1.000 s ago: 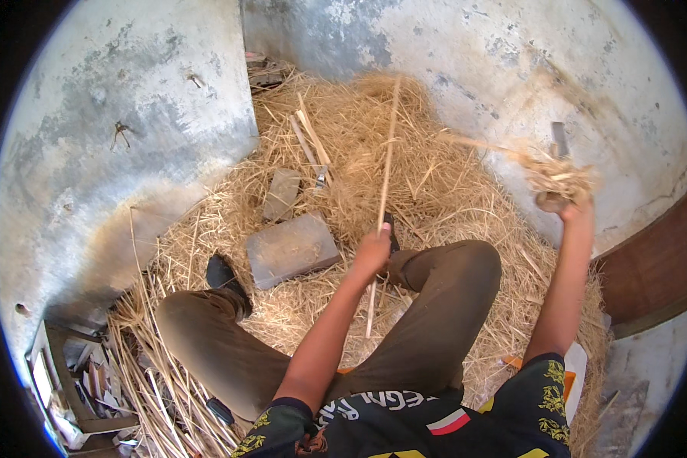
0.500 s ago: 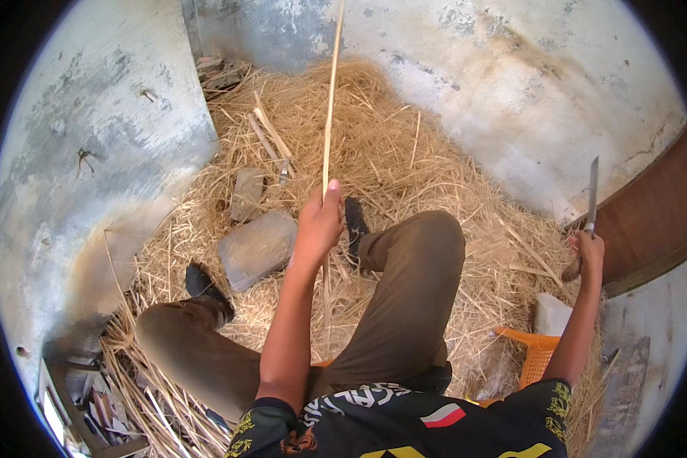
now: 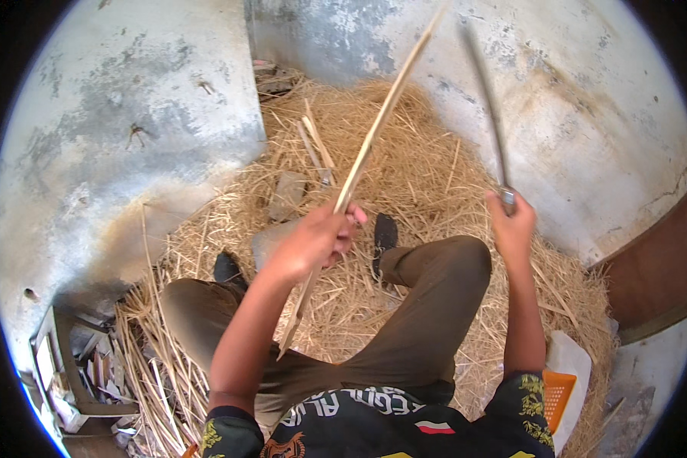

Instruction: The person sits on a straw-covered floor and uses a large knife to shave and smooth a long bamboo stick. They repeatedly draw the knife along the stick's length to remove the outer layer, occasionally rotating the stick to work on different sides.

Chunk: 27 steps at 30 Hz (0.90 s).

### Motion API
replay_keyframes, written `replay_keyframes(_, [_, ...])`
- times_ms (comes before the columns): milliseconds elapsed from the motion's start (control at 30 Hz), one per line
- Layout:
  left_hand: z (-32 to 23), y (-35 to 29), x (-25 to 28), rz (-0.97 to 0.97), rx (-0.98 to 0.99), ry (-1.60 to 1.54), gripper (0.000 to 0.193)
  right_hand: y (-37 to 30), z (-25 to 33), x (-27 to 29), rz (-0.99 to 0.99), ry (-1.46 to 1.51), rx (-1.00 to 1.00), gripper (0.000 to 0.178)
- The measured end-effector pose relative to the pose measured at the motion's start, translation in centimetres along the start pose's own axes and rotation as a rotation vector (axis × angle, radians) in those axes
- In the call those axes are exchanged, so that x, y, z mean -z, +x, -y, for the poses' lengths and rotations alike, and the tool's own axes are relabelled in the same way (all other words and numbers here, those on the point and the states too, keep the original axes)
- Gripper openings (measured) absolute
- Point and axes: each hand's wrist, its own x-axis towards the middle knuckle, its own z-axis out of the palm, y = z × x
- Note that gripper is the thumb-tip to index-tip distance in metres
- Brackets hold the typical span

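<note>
A long, pale bamboo strip (image 3: 370, 137) slants up and to the right across the middle of the view, its lower end above my lap. My left hand (image 3: 320, 237) is wrapped round it below the middle, some fingers showing on the right side. Over my right knee, my right hand (image 3: 513, 217) grips the handle of a long-bladed knife (image 3: 493, 114). The blade points up and leans slightly left, blurred near its tip. Knife and strip are apart.
Straw-like shavings (image 3: 404, 168) cover the floor round my legs. A stone block (image 3: 271, 243) lies between my feet, partly hidden by my left arm. Long strips (image 3: 149, 359) are piled at lower left beside a wooden frame (image 3: 76, 366). An orange basket (image 3: 559, 397) stands at lower right. Worn walls (image 3: 160, 91) surround me.
My right hand has brought the knife inward and up from the far right. The strip has tilted from nearly upright to leaning right, and my left hand has turned and lowered a little.
</note>
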Motion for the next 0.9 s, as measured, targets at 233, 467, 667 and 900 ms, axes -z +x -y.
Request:
replay_keyframes(233, [8.5, -3.6, 1.7, -0.313, -0.18, 0.455, 0.03, 0.4, 7.4, -15.3, 0.3, -0.406, 0.697, 0.022])
replay_keyframes(467, [11.2, -5.6, 1.6, -0.541, -0.195, 0.496, 0.024, 4.4, 4.7, -21.8, 0.475, -0.465, 0.561, 0.018])
replay_keyframes(667, [11.0, -5.9, 2.4, -0.525, -0.115, 0.405, 0.024, 3.0, 4.4, -22.9, 0.446, -0.562, 0.718, 0.02])
replay_keyframes(900, [10.6, -6.2, 1.4, -0.47, -0.078, 0.419, 0.026, 5.6, 4.0, -21.7, 0.614, -0.527, 0.287, 0.016])
